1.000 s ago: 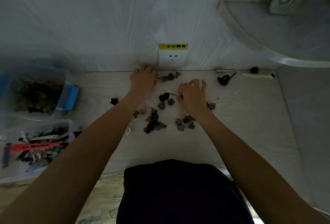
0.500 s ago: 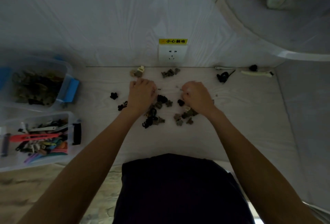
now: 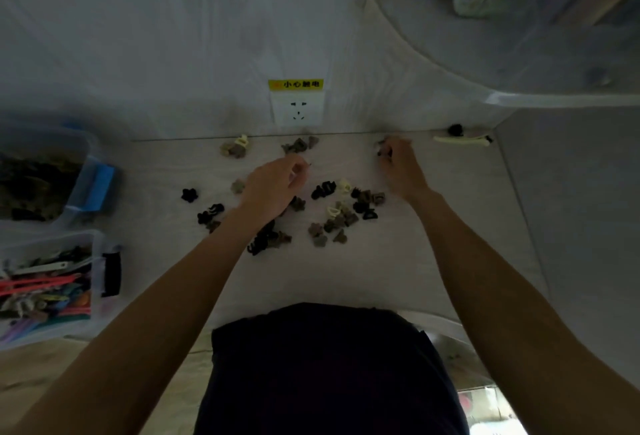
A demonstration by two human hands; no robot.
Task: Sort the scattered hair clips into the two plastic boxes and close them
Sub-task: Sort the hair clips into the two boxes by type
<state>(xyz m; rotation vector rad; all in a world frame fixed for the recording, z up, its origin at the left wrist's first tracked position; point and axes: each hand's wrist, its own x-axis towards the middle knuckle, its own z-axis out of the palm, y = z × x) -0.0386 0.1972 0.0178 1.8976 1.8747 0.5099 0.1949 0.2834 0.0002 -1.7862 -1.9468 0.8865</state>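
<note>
Small brown, black and cream claw clips (image 3: 334, 221) lie scattered mid-table, with more near the back wall (image 3: 236, 149). My left hand (image 3: 273, 188) hovers over the pile with its fingers curled; a thin dark tip sticks out of them. My right hand (image 3: 398, 164) reaches to the back right, fingertips pinched on a dark clip by the wall. Two clear plastic boxes stand open at the left. The far box (image 3: 88, 143), with a blue latch, holds dark claw clips. The near box (image 3: 69, 237), with a black latch, holds long coloured clips.
A long cream clip (image 3: 460, 139) and a small black clip (image 3: 455, 129) lie at the back right corner. A wall socket (image 3: 298, 112) with a yellow label sits above the table's back edge. A side panel (image 3: 571, 209) bounds the table on the right.
My right hand has left the pile and moved back and right to the dark clip by the wall. My left hand has lifted slightly off the pile.
</note>
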